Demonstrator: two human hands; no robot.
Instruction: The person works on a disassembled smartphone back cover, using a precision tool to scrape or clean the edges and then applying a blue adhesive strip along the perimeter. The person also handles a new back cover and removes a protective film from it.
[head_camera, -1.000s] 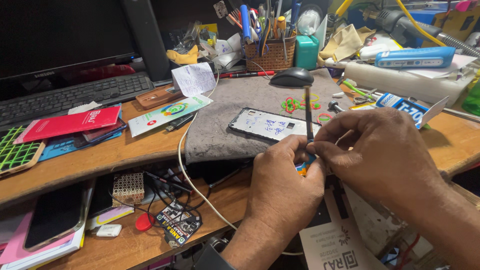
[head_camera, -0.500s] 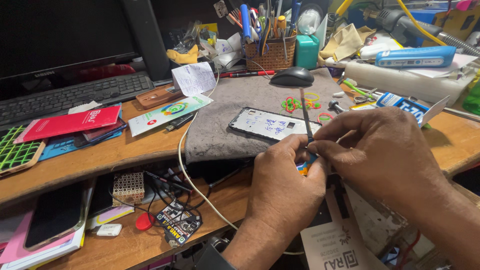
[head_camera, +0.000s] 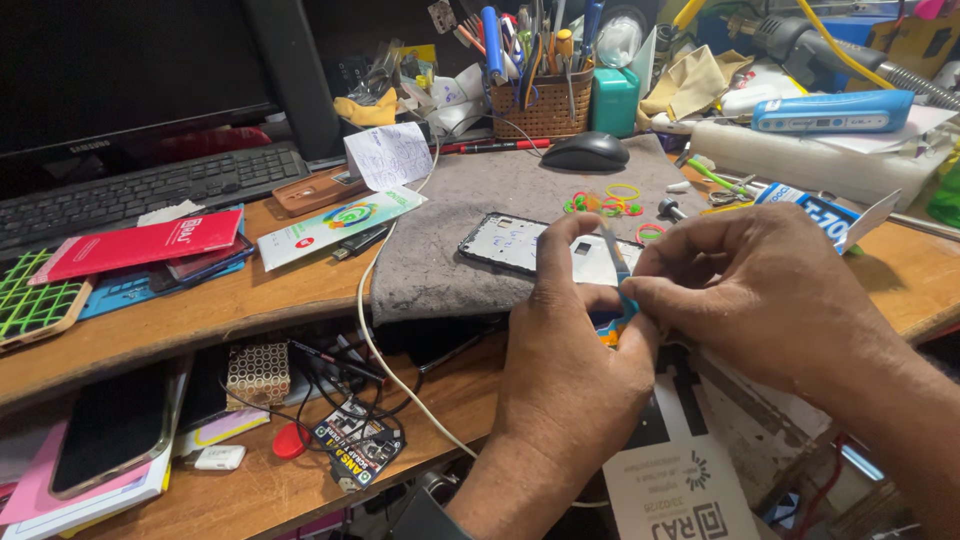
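My left hand (head_camera: 570, 370) and my right hand (head_camera: 760, 290) meet at the desk's front edge, both pinching a small blue-and-orange item (head_camera: 618, 318). A thin dark tool shaft (head_camera: 612, 250) sticks up between the thumbs; what its lower end touches is hidden by my fingers. Just behind the hands lies an opened phone frame (head_camera: 520, 245) on a grey cloth mat (head_camera: 470, 220). Small coloured rubber rings (head_camera: 605, 203) lie on the mat beyond it.
A keyboard (head_camera: 150, 190) and monitor stand at the back left. A wicker basket of tools (head_camera: 545, 95) and a black mouse (head_camera: 585, 152) sit behind the mat. A white cable (head_camera: 375, 330) runs down the lower shelf, beside a dark phone (head_camera: 110, 430) and a printed card (head_camera: 670, 480).
The thin tool shaft has tipped from nearly upright to leaning left and sits lower between my fingers. Both hands stay together at the same spot.
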